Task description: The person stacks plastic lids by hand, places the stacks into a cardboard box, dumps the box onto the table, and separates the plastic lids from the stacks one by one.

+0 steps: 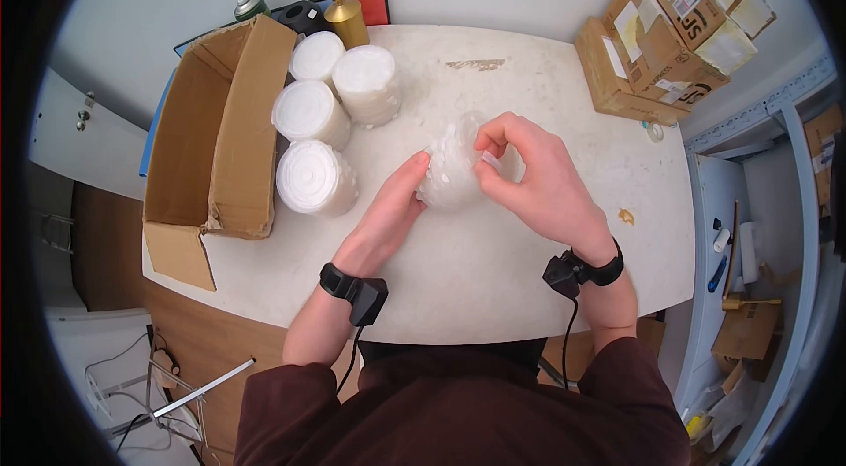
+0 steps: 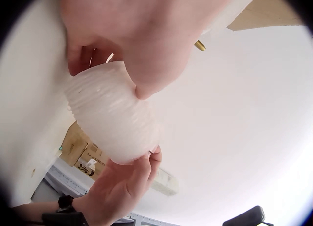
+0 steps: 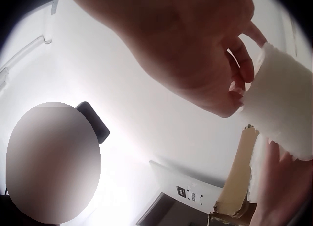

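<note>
A translucent white cylinder (image 1: 451,182) with a bumpy, wrap-like surface lies tilted between both hands over the table. My left hand (image 1: 392,206) grips its side, thumb on the near face and fingers behind, as the left wrist view shows on the ribbed wall. At the cylinder's right end, my right hand (image 1: 548,173) pinches a small pale bit of wrap between thumb and forefinger. In the right wrist view these fingertips stand right at the end rim of the cylinder (image 3: 283,101). Several similar white cylinders (image 1: 308,177) with round tops stand upright left of the hands.
An open cardboard box (image 1: 251,131) is at the table's left side. Behind the cylinders are a gold canister (image 1: 346,21) and a black roll (image 1: 302,17). Stacked cartons (image 1: 656,48) fill the back right corner. A shelf unit (image 1: 797,202) stands beyond the table's right edge.
</note>
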A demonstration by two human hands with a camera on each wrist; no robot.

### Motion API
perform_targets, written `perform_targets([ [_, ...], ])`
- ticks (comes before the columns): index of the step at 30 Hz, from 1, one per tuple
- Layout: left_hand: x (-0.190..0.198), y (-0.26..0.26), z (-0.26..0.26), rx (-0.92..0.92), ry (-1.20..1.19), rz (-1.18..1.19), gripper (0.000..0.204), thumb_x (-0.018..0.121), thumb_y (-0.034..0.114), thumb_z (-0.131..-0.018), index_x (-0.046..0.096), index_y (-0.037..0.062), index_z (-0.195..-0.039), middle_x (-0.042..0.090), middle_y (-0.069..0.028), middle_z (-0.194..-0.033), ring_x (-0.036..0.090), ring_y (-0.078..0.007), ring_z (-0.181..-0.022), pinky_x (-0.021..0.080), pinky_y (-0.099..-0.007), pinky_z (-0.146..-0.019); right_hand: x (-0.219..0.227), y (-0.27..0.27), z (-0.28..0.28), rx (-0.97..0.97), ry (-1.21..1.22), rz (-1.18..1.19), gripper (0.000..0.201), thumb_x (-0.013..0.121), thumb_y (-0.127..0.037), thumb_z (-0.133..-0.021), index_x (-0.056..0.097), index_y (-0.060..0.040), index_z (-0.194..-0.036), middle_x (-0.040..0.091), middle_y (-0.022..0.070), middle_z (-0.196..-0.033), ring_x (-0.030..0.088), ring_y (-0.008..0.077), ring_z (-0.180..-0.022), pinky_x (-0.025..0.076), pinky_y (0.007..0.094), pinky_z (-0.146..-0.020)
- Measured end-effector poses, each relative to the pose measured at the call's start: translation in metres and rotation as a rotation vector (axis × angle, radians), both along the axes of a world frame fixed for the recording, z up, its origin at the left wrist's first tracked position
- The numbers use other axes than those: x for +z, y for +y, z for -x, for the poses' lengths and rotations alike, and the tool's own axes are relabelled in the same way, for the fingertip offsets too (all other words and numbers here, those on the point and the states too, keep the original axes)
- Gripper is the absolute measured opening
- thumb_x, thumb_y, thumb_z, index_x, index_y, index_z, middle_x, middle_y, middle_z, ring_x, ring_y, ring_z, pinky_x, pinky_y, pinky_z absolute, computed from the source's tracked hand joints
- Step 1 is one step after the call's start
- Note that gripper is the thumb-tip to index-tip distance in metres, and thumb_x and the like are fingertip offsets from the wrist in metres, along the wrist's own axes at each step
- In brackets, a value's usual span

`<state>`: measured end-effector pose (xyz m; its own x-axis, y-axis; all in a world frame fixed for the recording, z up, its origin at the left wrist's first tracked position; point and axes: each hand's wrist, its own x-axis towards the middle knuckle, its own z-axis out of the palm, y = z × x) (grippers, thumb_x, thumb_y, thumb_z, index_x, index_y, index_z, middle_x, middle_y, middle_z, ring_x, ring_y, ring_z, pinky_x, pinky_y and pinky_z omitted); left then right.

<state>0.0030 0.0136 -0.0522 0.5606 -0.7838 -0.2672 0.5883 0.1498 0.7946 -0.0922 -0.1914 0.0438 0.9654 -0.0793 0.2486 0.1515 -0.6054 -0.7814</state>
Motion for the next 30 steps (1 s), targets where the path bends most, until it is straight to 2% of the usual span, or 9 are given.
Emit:
perform_targets([
  [5, -0.012, 0.001, 0.006, 0.129, -0.275, -0.239, 0.063, 0.051, 0.038, -0.120, 0.038, 0.0033, -0.171, 0.047, -0.0126, -0.171, 0.045, -0.0263, -0.158, 0.037, -0.0441, -0.129, -0.012, -0.007, -0.008, 0.045, 0.074, 0.042, 0.020, 0.074, -0.012, -0.095, 0.064, -0.0017, -0.108, 0.071, 0.0133, -0.096, 0.071, 0.0298, -0.095, 0.056, 0.0399, -0.087],
  [7, -0.014, 0.002, 0.008, 0.303, -0.772, -0.348, 0.068, 0.054, 0.032, -0.116, 0.032, 0.0047, -0.174, 0.041, -0.0154, -0.176, 0.037, -0.0285, -0.164, 0.029, -0.0437, -0.133, -0.015, -0.006, -0.010, 0.076, 0.129, -0.057, 0.015, 0.074, -0.010, -0.098, 0.064, -0.0020, -0.105, 0.068, 0.0074, -0.092, 0.063, 0.0195, -0.092, 0.053, 0.0345, -0.090],
  [8, -0.013, 0.003, 0.010, 0.302, -0.769, -0.350, 0.068, 0.054, 0.032, -0.116, 0.032, 0.0047, -0.174, 0.041, -0.0154, -0.176, 0.037, -0.0285, -0.164, 0.029, -0.0437, -0.133, -0.014, -0.005, -0.011, 0.076, 0.132, -0.058, 0.015, 0.074, -0.010, -0.098, 0.064, -0.0020, -0.105, 0.068, 0.0074, -0.092, 0.063, 0.0195, -0.092, 0.053, 0.0345, -0.090],
  [10, -0.008, 0.004, 0.014, 0.290, -0.958, -0.261, 0.080, 0.070, 0.034, -0.108, 0.034, 0.0034, -0.173, 0.043, -0.0213, -0.173, 0.042, -0.0328, -0.161, 0.033, -0.0459, -0.132, -0.011, -0.003, -0.011, 0.084, 0.148, -0.138, 0.015, 0.074, -0.011, -0.100, 0.063, -0.0018, -0.104, 0.067, 0.0061, -0.093, 0.063, 0.0178, -0.093, 0.053, 0.0347, -0.092],
  [13, -0.001, 0.000, 0.023, 0.280, -0.946, -0.295, 0.087, 0.076, 0.029, -0.102, 0.033, 0.0025, -0.173, 0.041, -0.0221, -0.174, 0.041, -0.0331, -0.162, 0.032, -0.0463, -0.133, -0.013, -0.005, -0.011, 0.121, 0.139, -0.187, 0.015, 0.074, -0.011, -0.101, 0.062, -0.0020, -0.104, 0.067, 0.0048, -0.096, 0.063, 0.0163, -0.096, 0.053, 0.0347, -0.096],
  [16, -0.005, -0.001, 0.023, 0.302, -0.847, -0.224, 0.087, 0.075, 0.020, -0.099, 0.033, 0.0019, -0.173, 0.042, -0.0219, -0.174, 0.042, -0.0331, -0.161, 0.032, -0.0464, -0.133, -0.016, -0.006, -0.012, 0.093, 0.060, -0.198, 0.016, 0.073, -0.010, -0.100, 0.061, -0.0003, -0.105, 0.069, 0.0080, -0.094, 0.068, 0.0199, -0.093, 0.055, 0.0360, -0.090],
  [20, -0.005, -0.002, 0.024, 0.311, -0.799, -0.183, 0.086, 0.074, 0.017, -0.098, 0.034, 0.0017, -0.173, 0.043, -0.0219, -0.174, 0.043, -0.0329, -0.161, 0.032, -0.0460, -0.133, -0.020, -0.012, -0.015, 0.091, 0.021, -0.287, 0.014, 0.072, -0.010, -0.102, 0.061, -0.0011, -0.105, 0.069, 0.0056, -0.097, 0.067, 0.0171, -0.097, 0.055, 0.0350, -0.092],
  [25, -0.004, -0.002, 0.023, 0.309, -0.818, -0.195, 0.081, 0.076, 0.016, -0.096, 0.042, 0.0008, -0.168, 0.052, -0.0202, -0.166, 0.049, -0.0313, -0.154, 0.035, -0.0445, -0.130, -0.015, -0.034, -0.015, -0.080, -0.035, -0.516, 0.015, 0.071, -0.010, -0.105, 0.061, -0.0036, -0.114, 0.069, 0.0015, -0.102, 0.066, 0.0113, -0.099, 0.053, 0.0306, -0.095],
  [30, -0.001, -0.002, 0.023, 0.308, -0.802, -0.200, 0.080, 0.078, 0.018, -0.097, 0.043, 0.0007, -0.167, 0.054, -0.0191, -0.164, 0.051, -0.0301, -0.152, 0.036, -0.0442, -0.129, -0.029, -0.083, -0.030, -0.279, -0.049, -0.588, 0.020, 0.069, -0.015, -0.107, 0.062, -0.0055, -0.123, 0.069, 0.0006, -0.104, 0.066, 0.0102, -0.100, 0.053, 0.0298, -0.096],
])
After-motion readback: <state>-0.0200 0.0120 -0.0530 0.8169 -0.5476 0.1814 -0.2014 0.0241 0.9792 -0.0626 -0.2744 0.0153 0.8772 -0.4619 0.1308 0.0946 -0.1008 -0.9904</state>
